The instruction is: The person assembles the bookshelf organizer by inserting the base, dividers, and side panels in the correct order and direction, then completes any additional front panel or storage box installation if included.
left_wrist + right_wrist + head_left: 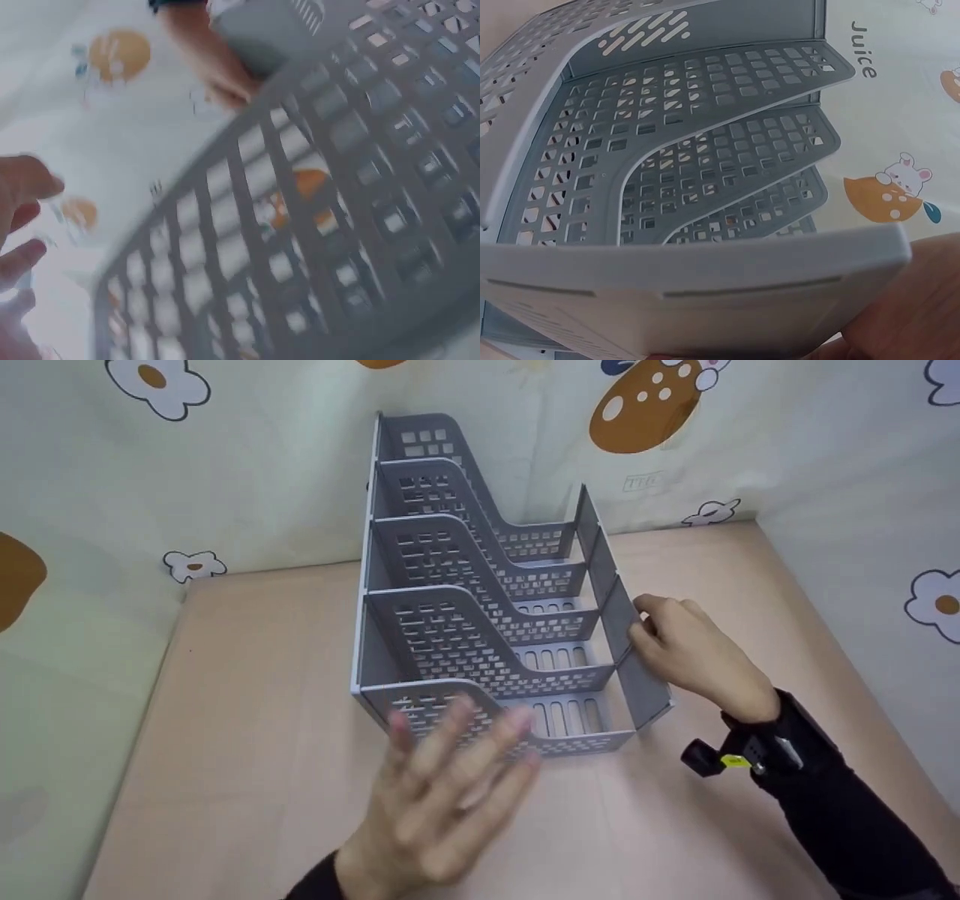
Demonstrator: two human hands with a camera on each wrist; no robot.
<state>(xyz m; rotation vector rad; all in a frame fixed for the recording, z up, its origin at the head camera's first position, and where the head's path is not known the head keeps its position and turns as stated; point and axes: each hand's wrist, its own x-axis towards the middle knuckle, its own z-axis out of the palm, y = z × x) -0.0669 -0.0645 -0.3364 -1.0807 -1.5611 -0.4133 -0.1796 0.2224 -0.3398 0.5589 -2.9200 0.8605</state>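
Note:
A grey plastic file organizer (pixel 465 536) stands upright on the table, with slotted dividers forming several compartments. My right hand (pixel 694 649) is at the organizer's front panel (pixel 646 682), its fingers curled against the edge. In the right wrist view, part of that hand (pixel 915 300) shows beside the panel (pixel 705 292), which hides most of the fingers. Blurred and with fingers spread, my left hand (pixel 450 802) is in front of the nearest side wall. The left wrist view shows its fingers (pixel 26 184) apart from the perforated wall (pixel 330 187).
The pinkish tabletop (pixel 247 705) extends around the organizer. Behind it hangs a pale patterned cloth (pixel 285 457) with flowers and orange fruit shapes. A black wrist camera (pixel 701 757) juts out from the right wrist, near the table.

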